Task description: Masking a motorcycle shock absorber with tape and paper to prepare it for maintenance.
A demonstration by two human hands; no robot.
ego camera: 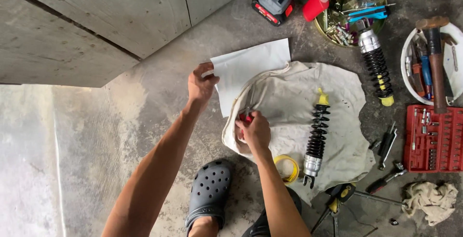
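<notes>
- white sheet of paper (251, 70): flat on the concrete floor, roughly rectangular, one corner pointing up and right, left edge pinched, lower right part tucked under the pale cloth.
- scissors (247, 111): red handles, thin metal blades pointing up and slightly right, gripped at the handles, blades lying over the lower edge of the paper where it meets the cloth's rim.
- blades too thin and partly hidden to tell whether parted or closed.
- paper looks clean and uncreased, slightly lifted at the pinched edge.
</notes>
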